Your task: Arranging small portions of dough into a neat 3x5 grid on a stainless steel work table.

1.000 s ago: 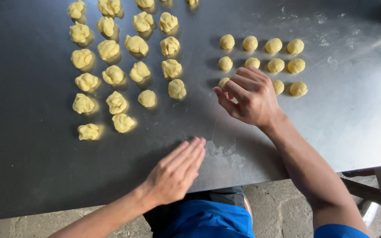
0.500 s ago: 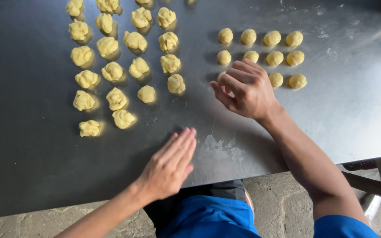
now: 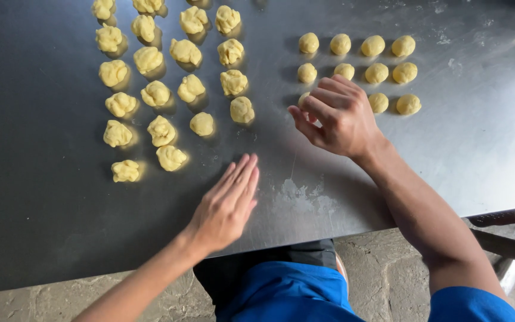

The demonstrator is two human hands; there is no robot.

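Rough lumps [image 3: 162, 89] fill the steel table's [image 3: 43, 226] left side; smooth balls [image 3: 377, 59] sit right, fewer. Our right hand [image 3: 338, 116] curls loosely beside the balls; whether it grips one, we cannot tell. Left hand [image 3: 227, 206] flat, fingers together, empty. Most lumps look unrolled.

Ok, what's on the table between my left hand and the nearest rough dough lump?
Nothing: in the head view, only bare steel table separates the left hand from the rough dough lump.

Left hand [image 3: 226, 206] flat — right hand [image 3: 336, 116] curled.
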